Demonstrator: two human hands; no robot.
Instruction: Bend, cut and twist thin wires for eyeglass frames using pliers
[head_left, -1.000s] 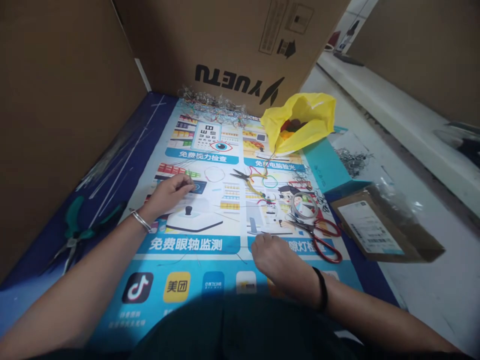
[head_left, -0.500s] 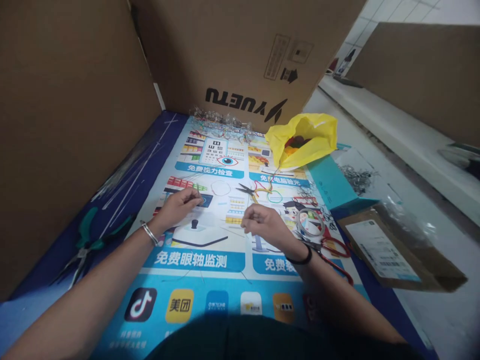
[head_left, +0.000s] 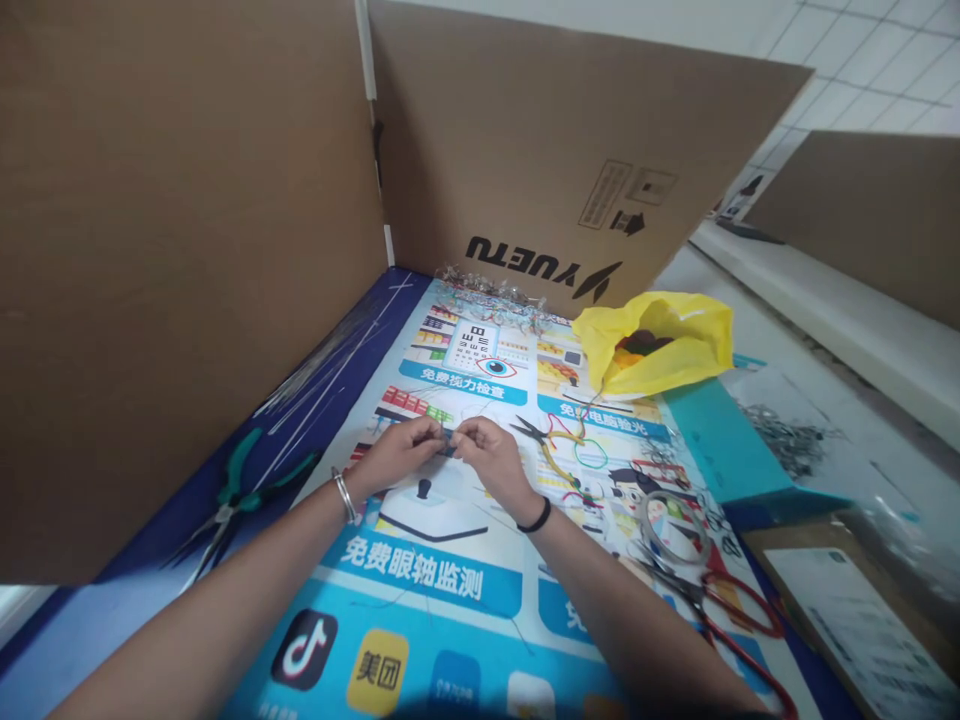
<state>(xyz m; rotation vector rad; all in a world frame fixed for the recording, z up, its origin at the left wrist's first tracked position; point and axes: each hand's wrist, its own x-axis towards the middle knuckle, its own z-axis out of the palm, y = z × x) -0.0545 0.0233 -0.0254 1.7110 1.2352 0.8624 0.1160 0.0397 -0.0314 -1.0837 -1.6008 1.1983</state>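
My left hand (head_left: 401, 455), with a silver bangle at its wrist, and my right hand (head_left: 495, 465), with a black band, meet fingertip to fingertip above a printed poster (head_left: 491, 545). Both are closed in a pinch. Whatever lies between the fingers is too small and too covered to make out. Just right of my right hand lie small yellow-handled pliers (head_left: 551, 455), jaws apart, beside coloured cords (head_left: 592, 453). Larger green-handled pliers (head_left: 229, 505) rest left of my left forearm. Red-handled scissors (head_left: 701, 590) lie near my right forearm, next to a ring-shaped coil (head_left: 675, 528).
Cardboard panels (head_left: 195, 250) wall off the left and back. A tangle of thin wire pieces (head_left: 491, 298) sits along the back. At right are a yellow bag (head_left: 667, 345) with dark and orange contents, a teal box (head_left: 720, 450), and a labelled brown package (head_left: 847, 600).
My hands, apart before, have come together fingertip to fingertip. The camera view has turned, so the surroundings appear shifted right and down.
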